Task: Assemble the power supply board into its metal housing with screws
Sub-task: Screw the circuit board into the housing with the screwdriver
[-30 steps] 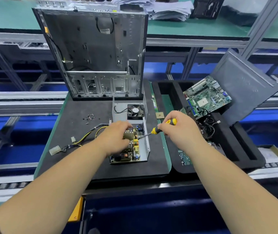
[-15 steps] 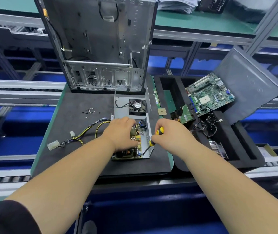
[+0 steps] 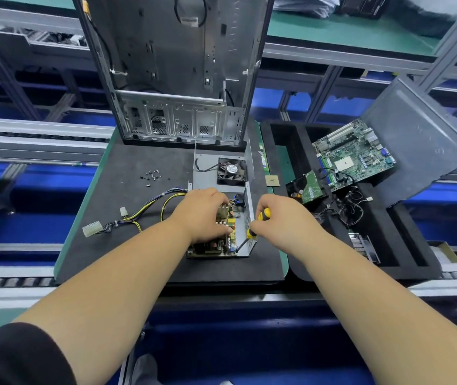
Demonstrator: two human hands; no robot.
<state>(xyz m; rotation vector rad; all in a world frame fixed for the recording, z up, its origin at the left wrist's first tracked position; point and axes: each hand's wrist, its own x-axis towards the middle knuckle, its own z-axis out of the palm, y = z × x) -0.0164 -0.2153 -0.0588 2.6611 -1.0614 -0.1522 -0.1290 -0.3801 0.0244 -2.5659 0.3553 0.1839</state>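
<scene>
Left hand (image 3: 206, 215) pressed flat on power supply board (image 3: 223, 232), fingers curled over components. Board seated in open metal housing (image 3: 245, 240), directly under both hands, on black mat (image 3: 127, 245). Right hand (image 3: 282, 218) gripping yellow-black screwdriver (image 3: 252, 232), tip angled down toward near right corner of board; screw itself probably there, too small to confirm. Loose screws (image 3: 152, 175) beyond left hand. Fan (image 3: 231, 171) in housing just beyond fingers. Cable bundle (image 3: 138, 215) trailing left of left hand.
</scene>
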